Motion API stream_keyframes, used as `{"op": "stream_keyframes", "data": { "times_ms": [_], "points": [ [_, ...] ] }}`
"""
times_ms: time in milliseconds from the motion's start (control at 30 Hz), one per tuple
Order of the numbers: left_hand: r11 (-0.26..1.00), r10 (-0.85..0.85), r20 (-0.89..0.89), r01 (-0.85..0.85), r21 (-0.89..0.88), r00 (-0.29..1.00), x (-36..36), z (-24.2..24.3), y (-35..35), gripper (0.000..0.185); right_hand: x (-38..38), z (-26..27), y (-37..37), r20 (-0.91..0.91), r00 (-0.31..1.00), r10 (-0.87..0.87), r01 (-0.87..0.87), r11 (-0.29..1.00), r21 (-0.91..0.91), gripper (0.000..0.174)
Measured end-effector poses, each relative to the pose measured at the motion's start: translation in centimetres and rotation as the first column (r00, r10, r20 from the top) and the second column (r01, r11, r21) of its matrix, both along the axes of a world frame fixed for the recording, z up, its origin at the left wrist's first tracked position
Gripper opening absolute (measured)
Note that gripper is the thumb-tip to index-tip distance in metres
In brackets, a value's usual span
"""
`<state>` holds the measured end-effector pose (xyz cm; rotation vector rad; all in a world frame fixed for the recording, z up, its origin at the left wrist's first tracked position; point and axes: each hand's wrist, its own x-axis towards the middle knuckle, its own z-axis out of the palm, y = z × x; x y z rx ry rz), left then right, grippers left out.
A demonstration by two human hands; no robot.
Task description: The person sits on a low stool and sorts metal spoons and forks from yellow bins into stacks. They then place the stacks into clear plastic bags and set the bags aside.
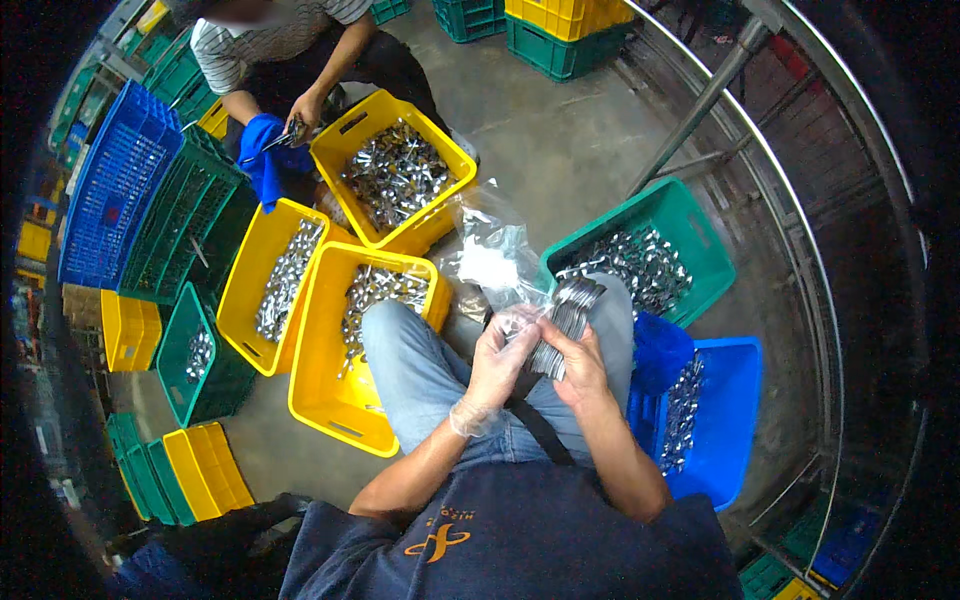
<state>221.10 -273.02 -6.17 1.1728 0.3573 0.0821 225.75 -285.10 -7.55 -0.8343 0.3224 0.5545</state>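
Note:
My right hand (583, 367) is closed around a fanned stack of metal cutlery (576, 304), held above my lap. Close beside it, my left hand (499, 356) wears a thin clear plastic glove and pinches the edge of a clear plastic bag (491, 262). The bag stretches away from my fingers beyond my knees, with a bright glare on it. Both hands meet near the stack's left side. Under my right knee side, a green bin (712, 262) holds loose metal cutlery (649, 270).
Yellow bins (307, 397) with cutlery stand at my left knee. Another person (292, 52) sits beyond, holding cutlery and a blue cloth (262, 154). At my right are a blue bin (739, 420) and a dark blue cloth (664, 352). A metal rail (694, 112) curves along the right.

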Motion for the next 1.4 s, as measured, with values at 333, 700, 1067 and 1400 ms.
{"op": "stream_keyframes", "data": {
  "times_ms": [333, 700, 1067, 1400],
  "points": [
    [0.994, -0.058, 0.021, 0.059, -0.095, 0.998, 4.4, 3.8, 7.1, 0.030, -2.4, 5.1, -4.4, 0.095, 0.973, 0.209, -0.193, 0.969, -0.156, 0.029],
    [0.847, -0.286, -0.122, 0.310, 0.433, 0.951, 5.6, 7.8, 15.5, 0.024, -2.4, 3.6, -7.1, 0.115, 0.987, 0.116, -0.093, 0.979, -0.184, 0.024],
    [0.456, -0.127, 0.206, -0.127, 0.881, 0.970, 1.6, 7.6, 8.0, 0.008, -3.0, 4.1, -5.7, -0.049, 0.988, 0.145, -0.148, 0.986, -0.081, 0.029],
    [0.915, -0.370, -0.168, 0.390, 0.105, 0.914, -5.4, 3.5, 2.3, 0.048, -2.3, 3.5, -3.7, -0.067, 0.991, 0.119, -0.127, 0.985, -0.120, 0.020]
  ]
}}
